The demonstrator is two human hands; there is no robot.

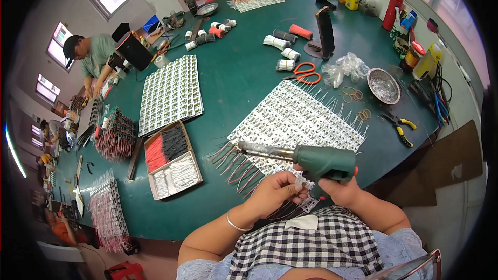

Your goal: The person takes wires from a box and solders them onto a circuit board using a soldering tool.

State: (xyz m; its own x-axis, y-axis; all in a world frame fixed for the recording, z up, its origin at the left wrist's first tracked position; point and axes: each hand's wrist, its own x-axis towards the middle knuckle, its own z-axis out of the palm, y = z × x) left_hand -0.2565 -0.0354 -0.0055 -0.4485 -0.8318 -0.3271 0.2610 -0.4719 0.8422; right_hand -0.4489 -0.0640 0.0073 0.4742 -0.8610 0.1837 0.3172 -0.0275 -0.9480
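Observation:
My right hand (pixel 340 191) is wrapped round the grip of a green soldering gun (pixel 326 161). Its long metal barrel points left, over a white panel of small circuit boards (pixel 295 111) with thin wires along its edges. My left hand (pixel 275 193) is closed in a pinch beneath the barrel, by the panel's near edge. Something small and pale shows at its fingertips, too small to name. A small piece of circuit board (pixel 309 205) with wires shows just below the fingers, close to my checked apron.
Left of the panel lies a cardboard box (pixel 176 189) of red, black and white wires, below another board panel (pixel 174 91). Orange-handled scissors (pixel 308 74), a metal bowl (pixel 384 85) and yellow-handled pliers (pixel 399 128) lie beyond and to the right. Other people work at the far end and left.

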